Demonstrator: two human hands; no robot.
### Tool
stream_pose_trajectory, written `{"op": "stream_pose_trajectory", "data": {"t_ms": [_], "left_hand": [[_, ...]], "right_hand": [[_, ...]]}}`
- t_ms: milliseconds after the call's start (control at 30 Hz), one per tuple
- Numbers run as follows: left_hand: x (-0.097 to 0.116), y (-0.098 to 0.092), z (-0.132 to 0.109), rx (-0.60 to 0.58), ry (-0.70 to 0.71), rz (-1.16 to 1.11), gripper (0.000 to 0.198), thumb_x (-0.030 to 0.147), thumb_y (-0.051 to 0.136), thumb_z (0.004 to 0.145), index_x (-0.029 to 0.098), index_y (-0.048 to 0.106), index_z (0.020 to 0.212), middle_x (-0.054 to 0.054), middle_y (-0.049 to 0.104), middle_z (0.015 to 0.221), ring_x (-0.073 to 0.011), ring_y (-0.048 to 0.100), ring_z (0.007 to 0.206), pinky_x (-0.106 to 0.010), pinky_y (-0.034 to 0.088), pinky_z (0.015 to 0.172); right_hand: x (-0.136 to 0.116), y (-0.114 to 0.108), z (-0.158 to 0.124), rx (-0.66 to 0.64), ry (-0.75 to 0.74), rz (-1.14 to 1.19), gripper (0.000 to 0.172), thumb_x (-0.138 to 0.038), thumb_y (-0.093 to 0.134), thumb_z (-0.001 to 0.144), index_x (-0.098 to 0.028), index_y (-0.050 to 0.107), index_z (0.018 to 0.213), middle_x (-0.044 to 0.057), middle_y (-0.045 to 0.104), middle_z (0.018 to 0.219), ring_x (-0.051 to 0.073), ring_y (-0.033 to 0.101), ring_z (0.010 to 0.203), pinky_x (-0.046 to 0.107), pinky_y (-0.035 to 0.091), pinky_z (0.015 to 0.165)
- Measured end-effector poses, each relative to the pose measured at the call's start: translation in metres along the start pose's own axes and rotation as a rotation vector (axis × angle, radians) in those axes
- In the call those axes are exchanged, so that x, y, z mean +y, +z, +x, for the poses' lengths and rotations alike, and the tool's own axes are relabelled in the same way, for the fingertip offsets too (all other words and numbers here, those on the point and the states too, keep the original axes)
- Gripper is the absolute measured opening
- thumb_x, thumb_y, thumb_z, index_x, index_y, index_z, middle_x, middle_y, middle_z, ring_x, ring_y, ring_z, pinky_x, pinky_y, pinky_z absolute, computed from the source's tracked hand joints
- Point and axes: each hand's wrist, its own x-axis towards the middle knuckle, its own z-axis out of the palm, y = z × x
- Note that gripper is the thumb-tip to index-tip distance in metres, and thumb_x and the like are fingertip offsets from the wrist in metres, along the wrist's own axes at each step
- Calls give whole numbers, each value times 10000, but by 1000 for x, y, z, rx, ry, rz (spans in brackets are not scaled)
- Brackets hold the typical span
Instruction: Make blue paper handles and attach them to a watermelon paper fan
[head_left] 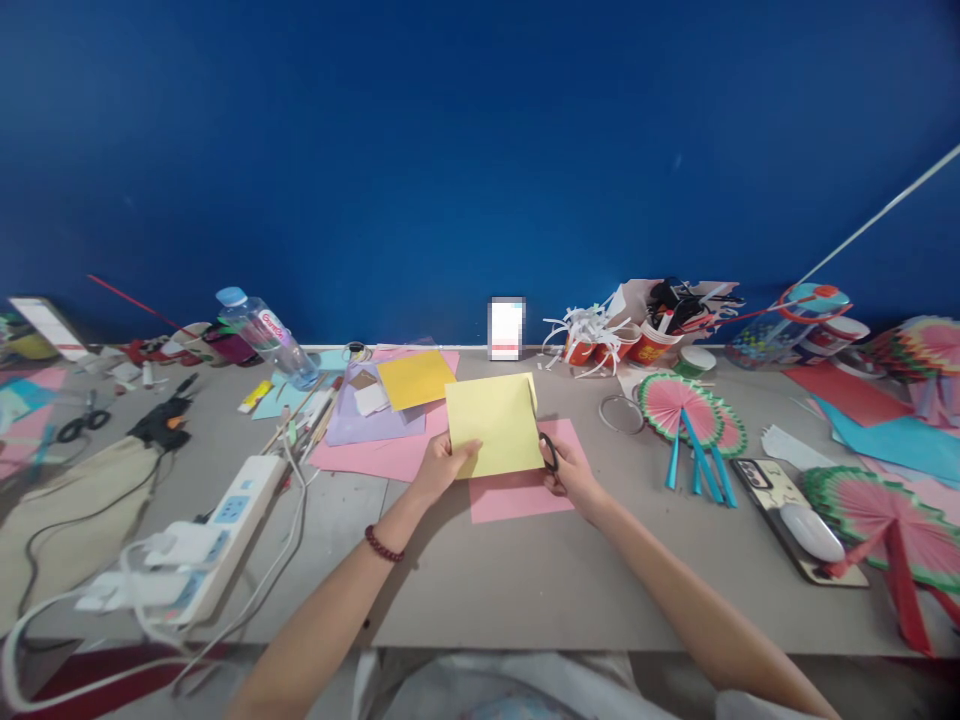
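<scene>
A pale yellow sheet of paper is held up above the table at the centre. My left hand pinches its lower left part, thumb on the front face. At the sheet's right edge, my right hand is closed round the dark handles of scissors; their blades are hidden behind the paper. A narrow strip along the sheet's right side stands slightly apart from the rest. Beneath the hands lies a pink sheet on the grey table.
Left: a power strip with white cables, a tilted bottle, coloured papers. Right: pink-green paper fans, a metal ring, a phone under a white mouse. Cups of paper strips stand behind.
</scene>
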Motion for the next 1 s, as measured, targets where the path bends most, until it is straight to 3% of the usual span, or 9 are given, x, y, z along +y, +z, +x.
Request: {"op": "stream_pose_trajectory", "data": {"t_ms": [1000], "left_hand": [[-2,-1,1,-36,-3,-4,441,434,735,666,127,695,981,-123,718,989,-289,672,896,-367,545,733]], "right_hand": [[2,0,2,-2,-17,0,443,-620,622,692,-235,452,832,-120,273,535,13,212,335,166,95,346]]}}
